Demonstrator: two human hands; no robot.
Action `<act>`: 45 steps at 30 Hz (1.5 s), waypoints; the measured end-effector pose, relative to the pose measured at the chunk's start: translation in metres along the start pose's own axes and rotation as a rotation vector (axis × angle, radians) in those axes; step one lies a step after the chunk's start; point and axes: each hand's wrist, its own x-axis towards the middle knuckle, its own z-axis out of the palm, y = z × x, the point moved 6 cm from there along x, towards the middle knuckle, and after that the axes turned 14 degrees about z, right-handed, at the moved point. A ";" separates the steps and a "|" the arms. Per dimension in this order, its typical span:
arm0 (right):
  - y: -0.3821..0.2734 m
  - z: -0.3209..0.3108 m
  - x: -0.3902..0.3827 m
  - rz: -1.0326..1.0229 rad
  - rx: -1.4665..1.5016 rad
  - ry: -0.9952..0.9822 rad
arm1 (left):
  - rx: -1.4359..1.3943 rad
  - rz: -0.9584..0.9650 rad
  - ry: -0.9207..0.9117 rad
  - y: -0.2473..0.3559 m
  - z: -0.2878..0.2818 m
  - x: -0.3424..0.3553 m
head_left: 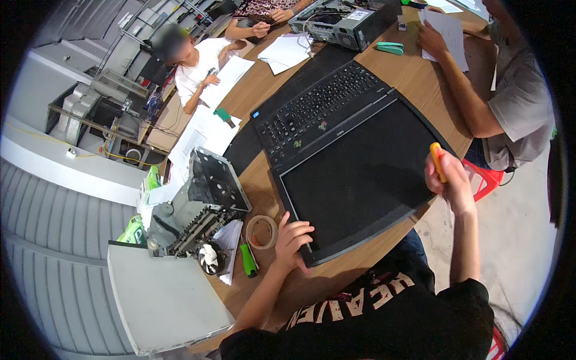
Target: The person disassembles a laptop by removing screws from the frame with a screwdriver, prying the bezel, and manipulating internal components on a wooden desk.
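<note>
The black laptop [354, 135] lies open on the tabletop [405, 71]. The left hand [291, 243] touches a corner of the screen [360, 180]; I cannot tell if its grip pinches it. The right hand's [451, 178] grip wraps a yellow tool [438, 162] by the screen's right side. A tape roll [251, 241] and a green tool [247, 260] lie near the left hand.

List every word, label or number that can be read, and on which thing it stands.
I leave the wording uncopied:
Black shirt: large pale letters.
Laptop: small pale mark on the screen frame.
Blue sticker by its keyboard: too small to read.
White label on the computer case: too small to read.
Paper sheet at right: print too blurred.
</note>
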 end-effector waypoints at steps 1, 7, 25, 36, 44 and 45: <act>-0.008 0.002 0.004 -0.007 -0.276 0.050 | 0.037 0.012 -0.019 0.004 0.000 0.000; 0.022 0.108 0.010 -0.243 -1.286 -0.272 | 0.264 -0.231 0.089 0.030 -0.016 -0.047; 0.078 0.192 -0.025 -0.827 -1.445 -0.444 | 0.340 -0.319 0.150 0.050 -0.027 -0.006; 0.056 0.193 -0.017 -0.504 -1.343 -0.428 | -0.028 0.278 0.108 0.023 -0.018 0.016; 0.017 0.173 0.004 -0.030 -0.300 -0.466 | -0.154 0.158 0.159 0.021 -0.016 0.013; 0.015 0.175 0.003 -0.052 -0.304 -0.476 | -0.166 0.132 0.171 0.021 -0.016 0.011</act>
